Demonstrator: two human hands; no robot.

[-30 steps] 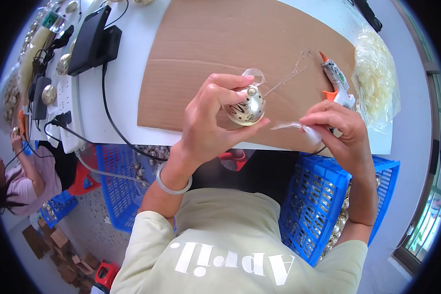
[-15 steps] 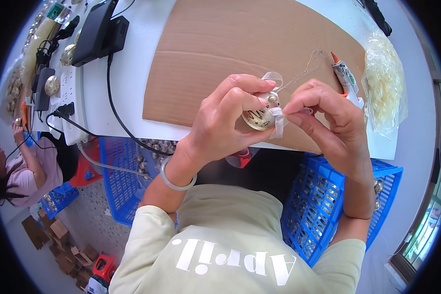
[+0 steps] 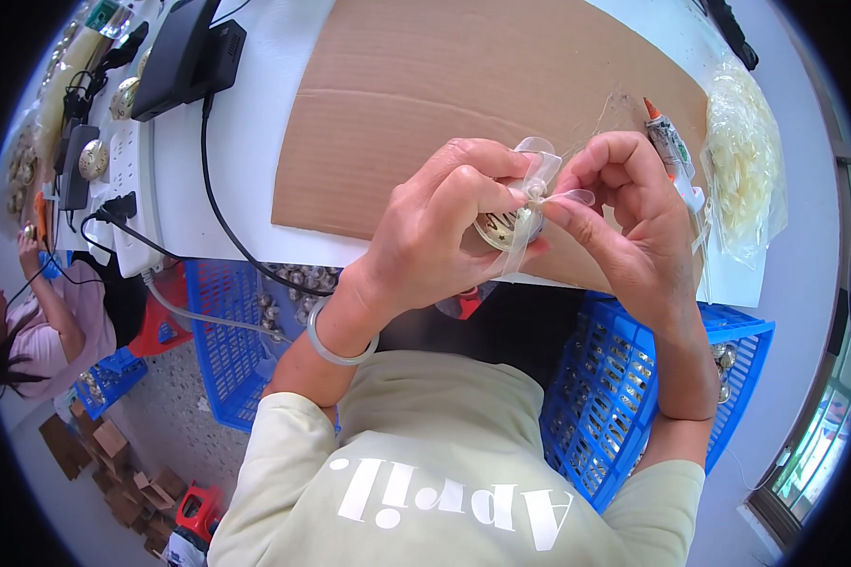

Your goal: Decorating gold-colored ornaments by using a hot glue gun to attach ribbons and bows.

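My left hand [image 3: 440, 213] grips a round, clear-and-gold ornament ball [image 3: 501, 230] with dark lettering, holding it over the near edge of the cardboard. A sheer white ribbon bow [image 3: 539, 180] sits against the ball's top, one loop standing up and a tail hanging down over the ball. Thumb and forefinger of my right hand [image 3: 624, 213] pinch the bow at its right-hand loop. My left fingertips press by the bow's knot. Part of the ball is hidden behind the fingers and ribbon.
A glue gun [image 3: 671, 151] lies on the brown cardboard sheet [image 3: 397, 104], beside a plastic bag of pale ribbons [image 3: 742, 161]. Black adapters [image 3: 199, 61] and a power strip [image 3: 132, 184] are at left. Blue baskets [image 3: 600, 397] stand below the table. Another person [image 3: 52, 321] sits far left.
The ribbon bow has come up against the ball's top, its loops now spread out. My right hand has shifted slightly, still pinching ribbon; my left keeps its hold on the ball.
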